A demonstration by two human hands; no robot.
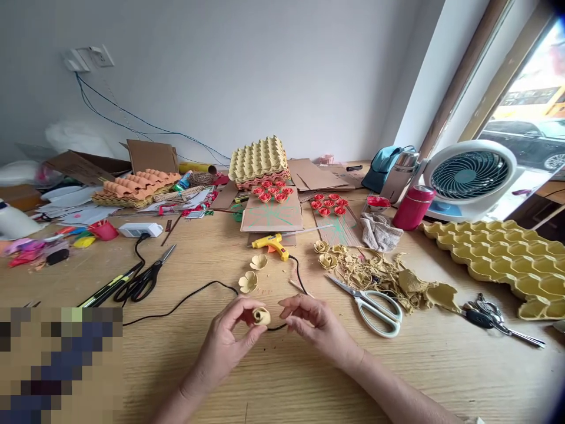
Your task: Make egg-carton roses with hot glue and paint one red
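Note:
My left hand (229, 338) pinches a small yellow rolled paper rose (261, 316) between thumb and fingers, just above the wooden table (282, 377). A few centimetres to its right, my right hand (314, 321) has its fingers curled together; nothing shows in them. Two cut yellow petal pieces (252, 272) lie just beyond my hands. A yellow glue gun (272, 244) rests behind them, its black cord (194, 297) running past my fingers. White-handled scissors (373, 306) lie to the right, beside a heap of yellow carton scraps (388, 277) and finished yellow roses (325, 254).
Black scissors (143, 281) lie at left. Red roses (272, 191) sit on cardboard (271, 217) behind, with stacked egg cartons (259, 159). A yellow egg tray (507, 256), keys (488, 315), red flask (412, 207) and fan (470, 176) stand at right. Clutter fills the far left.

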